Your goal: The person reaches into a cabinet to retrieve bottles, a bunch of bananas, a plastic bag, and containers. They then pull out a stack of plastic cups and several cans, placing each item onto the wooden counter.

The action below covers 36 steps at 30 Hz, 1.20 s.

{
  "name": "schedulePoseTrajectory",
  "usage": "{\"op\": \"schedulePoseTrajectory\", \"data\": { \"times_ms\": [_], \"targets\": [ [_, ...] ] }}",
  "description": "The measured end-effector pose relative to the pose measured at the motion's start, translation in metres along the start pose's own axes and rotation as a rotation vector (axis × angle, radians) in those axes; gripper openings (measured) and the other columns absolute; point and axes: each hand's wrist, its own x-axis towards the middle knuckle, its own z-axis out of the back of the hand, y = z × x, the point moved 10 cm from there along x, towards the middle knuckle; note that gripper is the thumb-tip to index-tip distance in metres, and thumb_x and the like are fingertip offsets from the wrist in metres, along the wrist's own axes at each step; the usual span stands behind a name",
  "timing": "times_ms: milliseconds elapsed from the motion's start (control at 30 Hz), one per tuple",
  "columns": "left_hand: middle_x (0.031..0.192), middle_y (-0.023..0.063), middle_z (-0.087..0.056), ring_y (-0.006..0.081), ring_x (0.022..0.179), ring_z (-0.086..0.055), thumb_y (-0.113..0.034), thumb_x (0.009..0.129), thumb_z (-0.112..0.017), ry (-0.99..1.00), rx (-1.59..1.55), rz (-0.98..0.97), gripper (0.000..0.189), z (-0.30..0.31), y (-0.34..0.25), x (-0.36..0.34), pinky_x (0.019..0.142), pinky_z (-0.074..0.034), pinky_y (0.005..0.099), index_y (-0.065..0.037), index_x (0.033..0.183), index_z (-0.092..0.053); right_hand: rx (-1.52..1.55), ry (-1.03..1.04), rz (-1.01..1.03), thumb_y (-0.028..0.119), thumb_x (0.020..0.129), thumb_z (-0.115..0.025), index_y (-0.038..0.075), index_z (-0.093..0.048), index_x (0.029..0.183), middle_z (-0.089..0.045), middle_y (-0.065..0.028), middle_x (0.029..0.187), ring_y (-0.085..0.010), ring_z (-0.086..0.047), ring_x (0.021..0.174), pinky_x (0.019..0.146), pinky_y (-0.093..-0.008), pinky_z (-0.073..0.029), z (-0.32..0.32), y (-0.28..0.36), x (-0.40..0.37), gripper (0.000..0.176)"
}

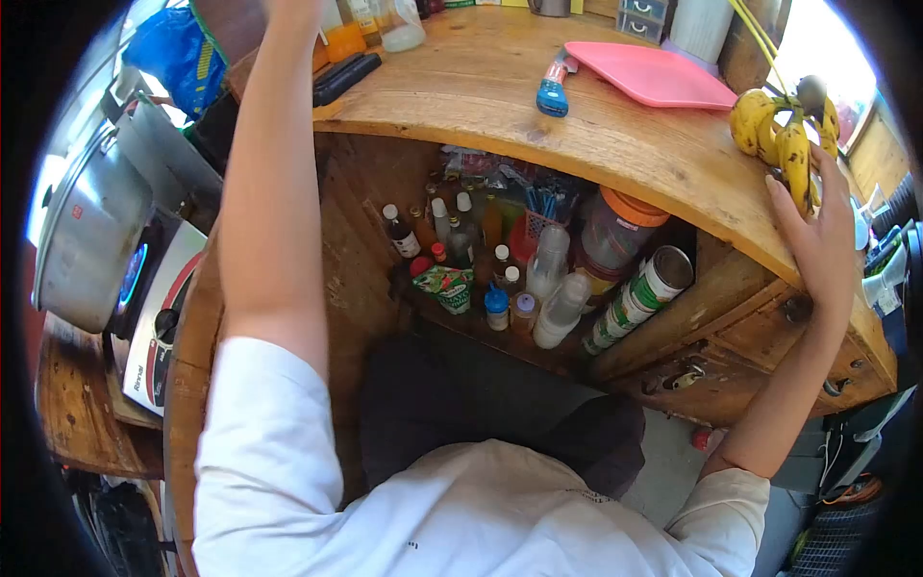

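White T-shirt (481,510), worn by the person, nearest the camera; dark trousers (423,413) just beyond it. Right hand (812,216): thumb and fingers spread apart, placed at the bananas (793,154); whether it grips them or only rests against them, cannot tell. Left hand: out of view, its forearm (274,183) running up past the top edge, so its state cannot be told. Bananas: one bunch, yellow with dark spots, at the right end of the wooden surface (461,82). Also on the surface: one pink tray (654,75), left of the bananas; one blue-handled tool (553,91), near the tray's left end; one elongated black object (346,79), near the left forearm; one jar (399,31) with whitish contents, behind the black object; one small drawer unit (642,17), behind the tray. Open compartment (356,207) beneath: one dark bottle (402,234) with white cap; one green-and-red pouch (445,287); one blue-capped bottle (496,310); two translucent bottles (563,313); one orange-lidded container (615,231); one green-and-white cylindrical can (639,300), leaning. Far left: one gas stove (159,332) marked "Rinnai", blue flame showing, large metal pot (91,236) above it.
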Motion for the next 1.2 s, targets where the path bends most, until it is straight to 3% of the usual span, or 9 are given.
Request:
{"op": "schedulePoseTrajectory", "data": {
  "times_ms": [33,133,167,233,300,467,600,867,1200],
  "targets": [
    [0.084,0.0227,-0.075,0.0293,0.079,-0.074,-0.043,0.089,-0.076,-0.22,-0.236,0.006,0.052,0.052,-0.015,-0.046,0.068,-0.056,0.0356,0.008,0.093,-0.074,-0.004,0.007,-0.003,0.035,0.091,-0.074,-0.001,-0.056,0.136,-0.063,-0.0242,0.132,-0.0374,-0.06,0.124,0.108,-0.0425,-0.045,-0.001,-0.001,0.0,0.06],
    [0.092,0.008,-0.077,0.0101,0.082,-0.069,-0.009,0.096,-0.072,-0.306,-0.44,0.178,0.013,0.086,0.004,-0.174,0.076,-0.055,0.0239,0.002,0.098,-0.076,-0.036,0.002,-0.026,0.034,0.091,-0.075,0.001,-0.056,0.138,-0.064,-0.0234,0.132,-0.0357,-0.061,0.124,0.107,-0.0418,-0.045,-0.004,-0.008,-0.001,0.061],
    [0.09,0.0094,-0.076,0.012,0.079,-0.069,-0.01,0.097,-0.07,-0.382,-0.647,0.161,0.014,0.082,0.02,-0.221,0.076,-0.056,0.0267,0.004,0.099,-0.075,-0.046,-0.011,-0.025,0.033,0.091,-0.075,0.001,-0.055,0.139,-0.064,-0.0227,0.132,-0.0347,-0.062,0.124,0.107,-0.0411,-0.045,-0.005,-0.011,-0.001,0.061],
    [0.087,0.0084,-0.075,0.0148,0.079,-0.068,-0.007,0.096,-0.067,-0.219,-0.459,0.314,0.014,0.048,0.054,-0.302,0.076,-0.056,0.0303,0.004,0.092,-0.075,-0.072,-0.038,-0.025,0.031,0.092,-0.076,0.002,-0.055,0.141,-0.065,-0.0213,0.132,-0.0327,-0.063,0.124,0.107,-0.0399,-0.046,-0.004,-0.016,-0.003,0.061],
    [0.081,0.0125,-0.076,0.0174,0.074,-0.071,-0.018,0.092,-0.075,0.205,-0.34,0.653,0.02,-0.033,0.092,-0.367,0.073,-0.057,0.0325,0.001,0.097,-0.076,-0.082,-0.024,-0.021,0.031,0.092,-0.076,0.002,-0.054,0.141,-0.066,-0.0204,0.131,-0.0308,-0.063,0.123,0.107,-0.0394,-0.046,-0.003,-0.013,-0.003,0.061],
    [0.093,0.0239,-0.074,0.0443,0.09,-0.072,-0.026,0.087,-0.074,0.722,-0.034,0.335,0.025,-0.169,0.098,-0.418,0.081,-0.058,0.053,-0.012,0.107,-0.079,-0.092,-0.005,-0.021,0.03,0.093,-0.075,0.002,-0.054,0.142,-0.068,-0.0181,0.128,-0.0264,-0.063,0.12,0.105,-0.0385,-0.046,-0.007,-0.015,-0.005,0.061],
    [0.103,0.0226,-0.074,0.0425,0.096,-0.072,-0.031,0.088,-0.071,1.032,0.052,0.164,0.026,-0.258,0.097,-0.434,0.084,-0.058,0.0542,-0.016,0.108,-0.077,-0.14,-0.016,-0.002,0.031,0.093,-0.075,0.002,-0.054,0.142,-0.068,-0.0177,0.126,-0.0266,-0.064,0.118,0.107,-0.0381,-0.045,-0.006,-0.012,-0.005,0.06],
    [0.131,0.0216,-0.066,0.037,0.116,-0.068,-0.027,0.091,-0.067,0.982,0.063,-0.472,0.035,-0.392,0.01,-0.507,0.095,-0.056,0.0526,-0.008,0.12,-0.072,-0.126,-0.008,0.009,0.031,0.094,-0.072,0.003,-0.055,0.141,-0.069,-0.0162,0.124,-0.0236,-0.062,0.118,0.112,-0.0402,-0.041,-0.007,-0.015,-0.004,0.057],
    [0.136,0.022,-0.063,0.0361,0.124,-0.063,-0.028,0.09,-0.067,1.058,0.135,-0.755,0.041,-0.43,-0.022,-0.542,0.103,-0.052,0.051,-0.005,0.124,-0.069,-0.079,0.009,-0.04,0.033,0.092,-0.073,-0.001,-0.053,0.143,-0.069,-0.0177,0.125,-0.0247,-0.062,0.118,0.112,-0.0406,-0.041,-0.008,-0.017,-0.003,0.065]
  ]
}}
